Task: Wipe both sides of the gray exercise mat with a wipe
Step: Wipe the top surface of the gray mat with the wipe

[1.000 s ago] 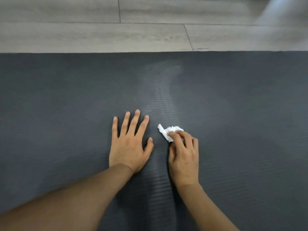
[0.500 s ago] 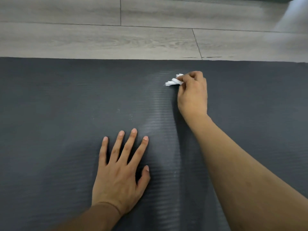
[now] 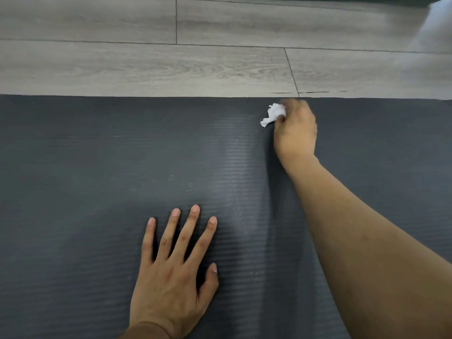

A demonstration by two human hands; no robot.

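Head view | right hand (image 3: 294, 133) pinched shut on crumpled white wipe (image 3: 273, 114), which jutted left of the knuckles, just short of the mat's far edge | left hand (image 3: 171, 277) flat, fingers spread, holding nothing, bracing gray exercise mat (image 3: 85, 167) | advice: overlap strokes, firm pressure, run past edge | mat ribbed, matte; paler streak below grip; floor (image 3: 146, 64) wood-grain planks.

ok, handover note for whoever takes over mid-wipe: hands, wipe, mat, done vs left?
Left hand: open, flat on the mat, fingers spread, bracing it.
Right hand: closed on the crumpled white wipe, arm stretched out to the mat's far edge by the wood floor.
Gray mat: lying flat, one side up.
Done: a paler streak runs from near the left hand up towards the wipe, probably the wiped strip.
Left: the rest of this face, a few pale specks left of the streak, then flip and wipe the other side.
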